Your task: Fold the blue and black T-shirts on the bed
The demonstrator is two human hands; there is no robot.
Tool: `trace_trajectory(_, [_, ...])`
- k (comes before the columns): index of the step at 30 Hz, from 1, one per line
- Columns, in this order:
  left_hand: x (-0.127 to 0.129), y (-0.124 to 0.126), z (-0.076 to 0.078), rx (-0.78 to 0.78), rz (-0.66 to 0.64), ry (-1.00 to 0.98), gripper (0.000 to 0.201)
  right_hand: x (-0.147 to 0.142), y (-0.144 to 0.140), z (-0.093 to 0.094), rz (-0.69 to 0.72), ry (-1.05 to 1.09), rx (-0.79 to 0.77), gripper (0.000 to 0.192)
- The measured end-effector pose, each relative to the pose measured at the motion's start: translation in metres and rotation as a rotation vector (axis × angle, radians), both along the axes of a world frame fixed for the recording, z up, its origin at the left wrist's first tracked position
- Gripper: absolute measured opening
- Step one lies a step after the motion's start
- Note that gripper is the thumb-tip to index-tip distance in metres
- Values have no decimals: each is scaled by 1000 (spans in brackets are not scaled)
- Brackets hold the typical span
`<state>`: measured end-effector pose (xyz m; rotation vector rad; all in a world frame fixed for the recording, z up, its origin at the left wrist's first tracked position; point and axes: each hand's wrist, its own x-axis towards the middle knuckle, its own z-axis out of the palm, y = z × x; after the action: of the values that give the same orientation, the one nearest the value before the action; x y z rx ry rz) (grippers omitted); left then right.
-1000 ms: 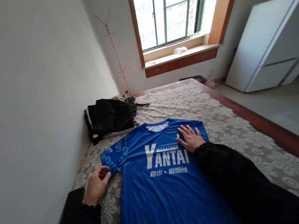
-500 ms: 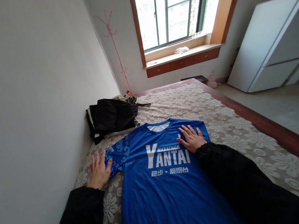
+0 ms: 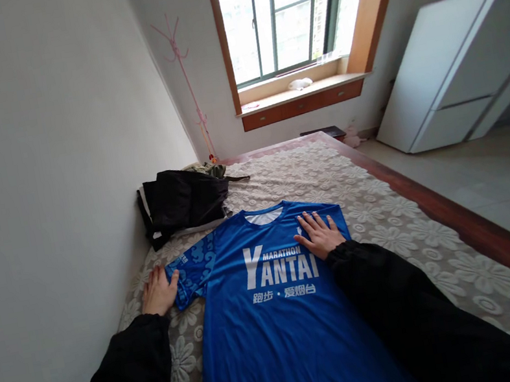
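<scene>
A blue T-shirt [image 3: 281, 338] with white "Marathon Yantai" lettering lies spread face up on the patterned bedspread [image 3: 282, 179], its collar pointing away from me. My left hand [image 3: 160, 290] rests at the outer edge of its left sleeve, palm down, the thumb touching the patterned cloth. Flat on the upper right chest, beside the small white logo, lies my right hand [image 3: 319, 234] with fingers spread. Neither hand grips anything. The right sleeve is partly covered by my hand and dark cuff, and the bottom hem runs out of sight below.
A pile of dark folded clothes [image 3: 185, 200] sits by the wall on the left. The bed has a reddish wooden edge [image 3: 415, 205] on the right. Beyond are a pink coat stand [image 3: 190, 90], a window ledge [image 3: 297, 96] and a white refrigerator [image 3: 446, 71].
My left hand has slid slightly outward to the sleeve's edge, and its fingers are closer together. The right hand stays on the chest. The whole view has shifted a little.
</scene>
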<state>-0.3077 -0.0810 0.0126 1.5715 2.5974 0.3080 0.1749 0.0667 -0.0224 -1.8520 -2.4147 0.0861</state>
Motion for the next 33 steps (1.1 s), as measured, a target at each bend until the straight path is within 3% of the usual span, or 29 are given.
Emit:
trace_trajectory(4, [-11, 10, 6, 139, -56, 21, 60, 0, 0, 1, -5, -1, -4, 75])
trace_trajectory(9, [-15, 20, 15, 277, -22, -210, 35, 0, 0, -1, 2, 2, 3, 74])
trace_trajectory(13, [-8, 22, 23, 322, -27, -311, 34, 1, 1, -2, 10, 4, 14, 74])
trace_trajectory(16, [2, 26, 33, 376, -21, -498, 37, 1, 1, -2, 11, 8, 21, 74])
trace_trajectory(20, [21, 39, 47, 397, -22, -718, 41, 1, 1, -2, 12, 13, 21, 73])
trace_trajectory(24, [57, 53, 62, 347, -69, -891, 39, 1, 1, -2, 17, 11, 21, 72])
trace_trajectory(30, [112, 64, 85, 153, -326, -1300, 62, 1, 1, -2, 16, 5, 21, 73])
trace_trajectory(33, [111, 63, 81, 209, -352, -1169, 59, 1, 0, -2, 19, 4, 21, 73])
